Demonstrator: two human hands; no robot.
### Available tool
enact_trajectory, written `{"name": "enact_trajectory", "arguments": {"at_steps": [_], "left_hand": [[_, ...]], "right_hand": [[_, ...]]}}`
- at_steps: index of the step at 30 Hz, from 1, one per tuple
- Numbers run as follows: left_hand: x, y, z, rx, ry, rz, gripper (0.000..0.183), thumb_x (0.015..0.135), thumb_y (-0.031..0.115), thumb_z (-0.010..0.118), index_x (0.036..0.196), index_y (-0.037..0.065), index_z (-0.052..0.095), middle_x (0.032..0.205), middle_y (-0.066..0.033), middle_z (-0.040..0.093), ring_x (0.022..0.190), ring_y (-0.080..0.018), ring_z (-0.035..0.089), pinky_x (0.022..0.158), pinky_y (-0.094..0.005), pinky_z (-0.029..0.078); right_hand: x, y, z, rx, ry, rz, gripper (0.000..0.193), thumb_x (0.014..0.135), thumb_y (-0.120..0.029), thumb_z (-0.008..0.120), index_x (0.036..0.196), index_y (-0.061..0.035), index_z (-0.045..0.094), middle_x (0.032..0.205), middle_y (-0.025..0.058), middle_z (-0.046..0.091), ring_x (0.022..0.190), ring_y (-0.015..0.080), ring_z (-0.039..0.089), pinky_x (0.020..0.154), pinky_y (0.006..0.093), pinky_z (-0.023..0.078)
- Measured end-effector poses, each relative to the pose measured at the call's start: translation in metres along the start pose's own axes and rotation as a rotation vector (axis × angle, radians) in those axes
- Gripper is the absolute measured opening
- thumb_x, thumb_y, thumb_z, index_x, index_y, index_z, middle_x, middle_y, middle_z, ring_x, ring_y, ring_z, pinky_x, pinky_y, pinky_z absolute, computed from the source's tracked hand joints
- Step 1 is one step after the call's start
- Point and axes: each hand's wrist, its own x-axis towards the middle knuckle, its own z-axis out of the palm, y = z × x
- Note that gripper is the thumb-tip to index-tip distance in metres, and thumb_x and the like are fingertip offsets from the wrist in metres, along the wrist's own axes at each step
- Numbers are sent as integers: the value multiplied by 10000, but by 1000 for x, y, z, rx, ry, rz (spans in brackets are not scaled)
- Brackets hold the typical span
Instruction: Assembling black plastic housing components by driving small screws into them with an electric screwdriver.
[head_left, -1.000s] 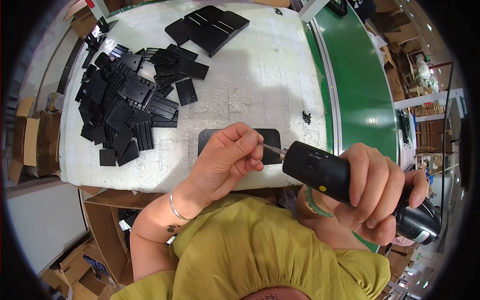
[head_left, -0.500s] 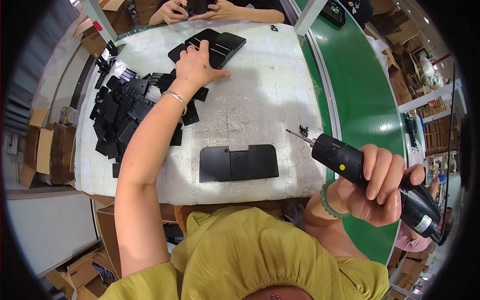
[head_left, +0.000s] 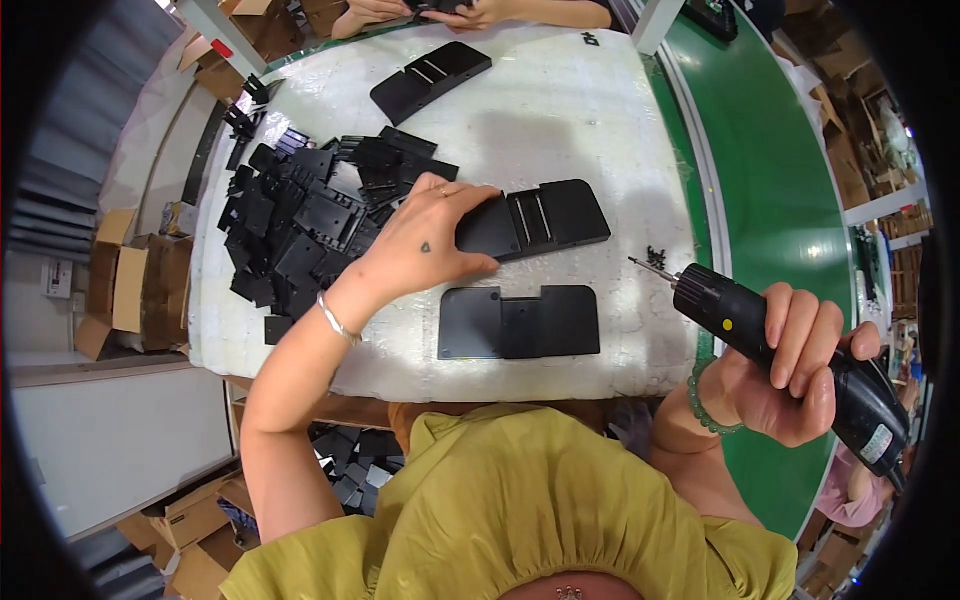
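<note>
My left hand grips the left end of a black plastic panel, thumb on its near edge and fingers over the far side. Two bright metal rods cross a recess in the middle of this panel, which is slightly tilted. Nearer to me lies a flat black panel with a notch in its far edge. My right hand is wrapped round a black electric screwdriver, its bit pointing left. Just beyond the bit is a small heap of dark screws.
A pile of black plastic parts covers the left of the white padded table. Another panel with rods lies at the far side. Across the table another person's hands hold a dark part. A green conveyor runs along the right.
My left hand has brought a rod-fitted panel from the far side toward me, above the notched panel. Another rod-fitted panel stays at the back. My right hand still holds the screwdriver.
</note>
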Motion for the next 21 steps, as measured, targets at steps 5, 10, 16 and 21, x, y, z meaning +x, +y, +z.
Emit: {"name": "enact_trajectory", "arguments": {"at_steps": [5,10,16,21], "left_hand": [[5,-24,-38,121,241,-44,172,794,157,656,929,54,684,933,-122,659,906,-280,578,833,-344,438],[15,-46,-30,449,192,-211,257,744,247,703,944,86,690,887,-78,624,875,-275,535,788,-374,439],[27,-40,-27,467,78,-81,263,628,162,772,840,71,645,818,-63,593,852,-273,516,760,-375,436],[30,-19,-32,-179,187,-296,311,771,14,687,1071,49,615,621,25,505,594,-38,498,564,-206,442]], "right_hand": [[-1,5,1,-10,12,19,283,759,-85,540,1026,-112,448,588,-69,437,546,45,424,652,241,342],[-2,6,5,-2,13,17,284,757,-87,540,1025,-111,449,584,-69,438,542,45,424,645,239,341],[-5,5,-2,-58,58,1,322,754,-90,543,1058,-123,442,562,-69,428,507,56,420,601,236,340],[-5,5,-7,-83,67,-19,362,759,-92,545,1099,-139,430,555,-65,426,493,68,417,569,238,345]]}}
